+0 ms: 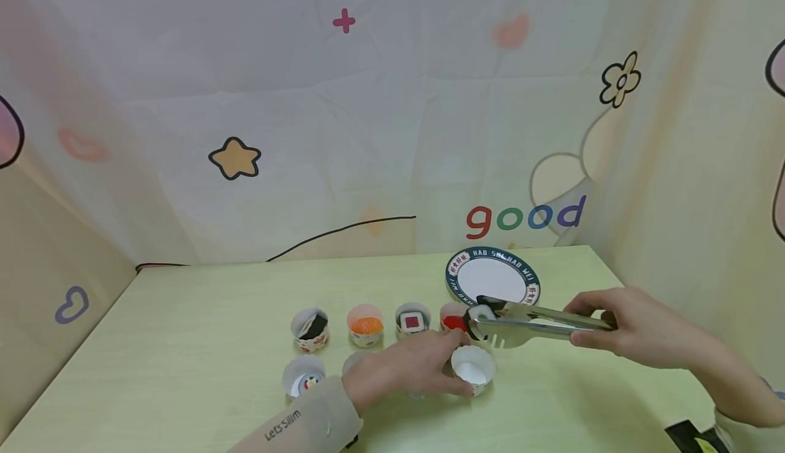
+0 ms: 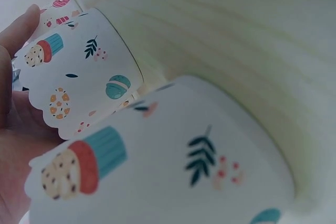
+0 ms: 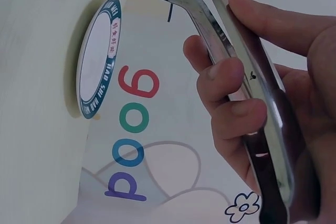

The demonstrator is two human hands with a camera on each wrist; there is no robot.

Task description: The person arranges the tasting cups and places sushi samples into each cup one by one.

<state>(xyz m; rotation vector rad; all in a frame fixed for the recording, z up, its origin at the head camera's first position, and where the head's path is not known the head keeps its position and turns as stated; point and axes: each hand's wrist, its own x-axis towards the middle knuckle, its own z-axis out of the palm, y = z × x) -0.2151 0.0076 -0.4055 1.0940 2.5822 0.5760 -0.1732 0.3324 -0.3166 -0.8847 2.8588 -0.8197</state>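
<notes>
My right hand (image 1: pixel 638 323) grips a pair of metal tongs (image 1: pixel 546 322), its fingers wrapped round the handles in the right wrist view. Between the tong tips is a small black-and-white piece (image 1: pixel 481 314), like a sushi roll. Below the tips, my left hand (image 1: pixel 423 364) holds a white paper cup (image 1: pixel 473 366) by its side, thumb in front. The cup's inside shows white. In the left wrist view, fingers (image 2: pixel 21 30) lie against a cup (image 2: pixel 79 72) printed with cupcakes and leaves. My left forearm and hand partly hide other cups in the front row.
Behind stand paper cups holding a black-and-white piece (image 1: pixel 313 327), an orange-topped piece (image 1: pixel 366 326), a square roll (image 1: pixel 412 321) and something red (image 1: pixel 454 323). A front-left cup (image 1: pixel 303 376) has a colourful piece. A round plate (image 1: pixel 493 277) with a dark rim lies at the back.
</notes>
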